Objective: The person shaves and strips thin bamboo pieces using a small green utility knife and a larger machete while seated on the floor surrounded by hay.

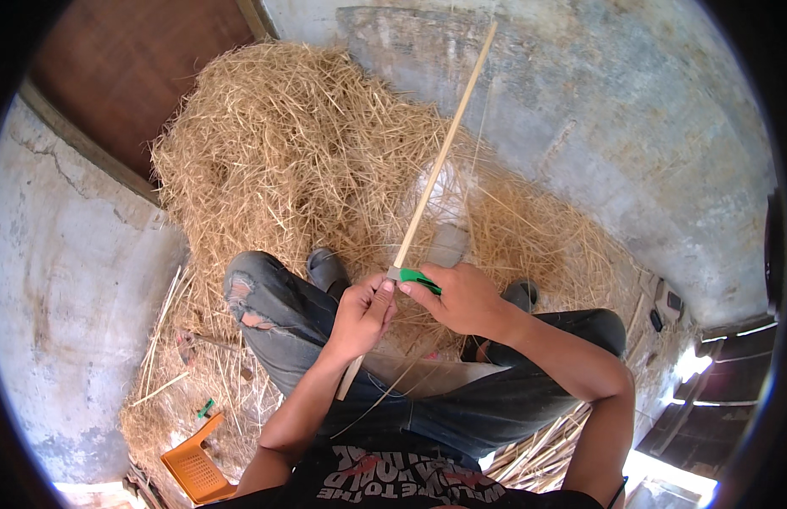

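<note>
A black printed shirt (393, 479) fills the lower edge of the frame, above it dark jeans (461, 403) torn at the left knee, as a seated person works a long pale bamboo strip (431, 182) over the lap. The left hand (359, 318) is closed around the strip low down, its grip pressed tight on the wood, with the strip's lower end poking out below the fist. The right hand (465, 297) pinches a small green-handled knife (419, 280) against the strip just above the left thumb. From there the strip rises aslant to the upper right, across a large heap of dry straw (300, 161) banked against a grey concrete wall (631, 127). An orange plastic stool (194, 467) lies at lower left.
</note>
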The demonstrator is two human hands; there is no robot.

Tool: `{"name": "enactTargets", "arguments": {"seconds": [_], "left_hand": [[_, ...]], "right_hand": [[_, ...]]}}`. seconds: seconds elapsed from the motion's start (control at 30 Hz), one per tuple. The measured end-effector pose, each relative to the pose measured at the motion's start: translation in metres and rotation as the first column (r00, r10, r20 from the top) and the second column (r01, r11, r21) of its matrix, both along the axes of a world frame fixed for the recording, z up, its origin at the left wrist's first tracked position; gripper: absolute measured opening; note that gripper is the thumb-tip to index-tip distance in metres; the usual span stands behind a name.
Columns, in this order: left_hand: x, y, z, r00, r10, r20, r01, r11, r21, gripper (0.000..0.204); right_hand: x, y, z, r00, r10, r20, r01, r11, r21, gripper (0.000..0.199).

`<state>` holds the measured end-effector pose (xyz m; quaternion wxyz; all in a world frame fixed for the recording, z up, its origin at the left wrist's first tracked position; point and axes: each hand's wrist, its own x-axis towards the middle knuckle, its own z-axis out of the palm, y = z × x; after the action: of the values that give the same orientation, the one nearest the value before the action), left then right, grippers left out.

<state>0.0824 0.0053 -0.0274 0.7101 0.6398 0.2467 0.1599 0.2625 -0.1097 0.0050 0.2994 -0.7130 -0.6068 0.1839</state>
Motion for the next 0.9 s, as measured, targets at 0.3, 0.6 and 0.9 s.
{"name": "enactTargets", "arguments": {"seconds": [0.3, 0.6, 0.9], "left_hand": [[-0.01, 0.005, 0.012, 0.998, -0.018, -0.06, 0.025, 0.993, 0.118, 0.03], [-0.117, -0.001, 0.012, 0.955, -0.238, -0.177, 0.268, 0.948, 0.171, 0.026], [-0.219, 0.025, 0.02, 0.982, -0.014, -0.189, 0.011, 1.0, -0.015, 0.027]], "right_hand": [[0.026, 0.022, -0.018, 0.981, -0.192, 0.032, 0.19, 0.979, 0.07, 0.05], [0.216, 0.004, -0.02, 0.649, -0.761, -0.012, 0.76, 0.648, 0.042, 0.067], [0.295, -0.059, -0.032, 0.26, -0.784, -0.564, 0.956, 0.289, 0.038, 0.053]]}}
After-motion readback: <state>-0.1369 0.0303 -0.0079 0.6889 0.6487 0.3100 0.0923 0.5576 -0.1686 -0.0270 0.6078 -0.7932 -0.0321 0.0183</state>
